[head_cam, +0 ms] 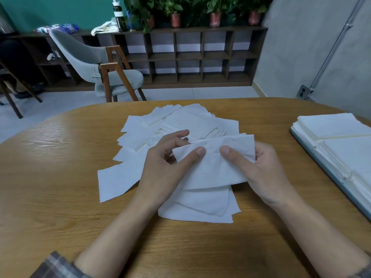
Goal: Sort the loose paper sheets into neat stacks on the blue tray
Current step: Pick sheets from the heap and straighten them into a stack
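So both the left hand (166, 167) and right hand (261, 169) are pinching one thin white crinkled paper sheet (216, 163), thumbs on top, just above the messy pile of loose white paper sheets (180, 121) mid-table. Might be two stuck together, hard to tell.

Main risk, I'd say, is that this stuff is flimsy: tug unevenly and it tears or creases, or it drags a neighbour along.

The flat blue tray (349, 194) sits off to the right at the round wooden table (60, 177) edge, and its neat white stacks (331, 125) run out of view. There's open wood between pile and tray, so the carry is easy, but a clumsy drop could knock a stack crooked.
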The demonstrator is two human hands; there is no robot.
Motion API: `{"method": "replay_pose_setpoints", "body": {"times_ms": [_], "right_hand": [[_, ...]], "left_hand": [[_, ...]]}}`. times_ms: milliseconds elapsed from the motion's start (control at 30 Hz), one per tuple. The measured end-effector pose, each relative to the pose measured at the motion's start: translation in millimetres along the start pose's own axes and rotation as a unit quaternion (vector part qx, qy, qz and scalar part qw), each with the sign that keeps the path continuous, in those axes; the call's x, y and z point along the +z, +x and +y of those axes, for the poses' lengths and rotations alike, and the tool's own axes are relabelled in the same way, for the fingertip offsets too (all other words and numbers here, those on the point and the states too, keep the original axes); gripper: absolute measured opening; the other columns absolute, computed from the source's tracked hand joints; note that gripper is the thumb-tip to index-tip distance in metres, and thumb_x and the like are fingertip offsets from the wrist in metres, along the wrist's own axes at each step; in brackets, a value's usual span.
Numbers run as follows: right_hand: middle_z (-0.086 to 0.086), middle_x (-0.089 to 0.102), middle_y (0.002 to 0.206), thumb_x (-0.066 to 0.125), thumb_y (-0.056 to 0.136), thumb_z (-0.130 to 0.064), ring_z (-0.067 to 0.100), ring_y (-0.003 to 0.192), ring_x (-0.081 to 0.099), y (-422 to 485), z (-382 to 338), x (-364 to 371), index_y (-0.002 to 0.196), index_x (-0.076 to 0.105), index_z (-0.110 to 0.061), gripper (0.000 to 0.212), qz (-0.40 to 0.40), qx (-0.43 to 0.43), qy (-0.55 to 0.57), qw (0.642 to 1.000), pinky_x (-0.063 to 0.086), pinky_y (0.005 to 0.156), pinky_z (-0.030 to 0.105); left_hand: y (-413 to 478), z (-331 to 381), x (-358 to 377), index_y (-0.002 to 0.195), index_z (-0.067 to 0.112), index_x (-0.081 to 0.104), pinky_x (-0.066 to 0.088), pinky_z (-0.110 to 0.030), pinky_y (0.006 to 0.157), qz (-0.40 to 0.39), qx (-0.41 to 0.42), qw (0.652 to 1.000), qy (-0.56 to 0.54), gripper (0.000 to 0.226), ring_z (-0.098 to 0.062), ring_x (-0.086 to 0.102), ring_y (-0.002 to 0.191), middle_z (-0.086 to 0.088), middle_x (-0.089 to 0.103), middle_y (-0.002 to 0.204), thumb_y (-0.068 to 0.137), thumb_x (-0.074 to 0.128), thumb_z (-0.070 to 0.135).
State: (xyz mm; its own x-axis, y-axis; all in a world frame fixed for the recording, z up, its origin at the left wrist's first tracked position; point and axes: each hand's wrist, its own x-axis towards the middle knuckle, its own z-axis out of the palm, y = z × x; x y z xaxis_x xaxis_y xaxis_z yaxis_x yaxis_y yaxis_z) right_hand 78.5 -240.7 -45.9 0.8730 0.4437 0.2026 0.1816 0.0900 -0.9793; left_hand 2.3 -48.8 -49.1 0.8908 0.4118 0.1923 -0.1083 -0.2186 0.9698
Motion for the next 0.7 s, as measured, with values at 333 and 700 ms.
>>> {"method": "replay_pose_setpoints", "body": {"times_ms": [333,700], "right_hand": [[-0.004,0.076,0.119,0.076,0.09,-0.022,0.015,0.109,0.073,3,2,-5,0.126,0.065,-0.028,0.038,-0.016,-0.018,-0.035,0.999,0.059,0.082,0.029],[-0.02,0.079,0.1,0.06,0.1,0.003,-0.01,0.105,0.068,13,8,-19,0.096,0.084,-0.017,0.032,0.065,-0.056,-0.176,0.981,0.042,0.088,0.002]], "left_hand": [[-2,5,-3,0.091,0.005,0.067,0.056,-0.039,0.074,0.017,-0.011,0.997,-0.076,0.025,-0.036,0.072,0.084,-0.014,0.074,0.096,0.084,0.088,0.016],[-4,-11,-3,0.101,0.033,0.069,0.044,-0.025,0.091,-0.189,0.212,0.916,0.284,0.041,-0.006,0.058,0.107,0.019,0.06,0.106,0.074,0.092,0.053]]}}
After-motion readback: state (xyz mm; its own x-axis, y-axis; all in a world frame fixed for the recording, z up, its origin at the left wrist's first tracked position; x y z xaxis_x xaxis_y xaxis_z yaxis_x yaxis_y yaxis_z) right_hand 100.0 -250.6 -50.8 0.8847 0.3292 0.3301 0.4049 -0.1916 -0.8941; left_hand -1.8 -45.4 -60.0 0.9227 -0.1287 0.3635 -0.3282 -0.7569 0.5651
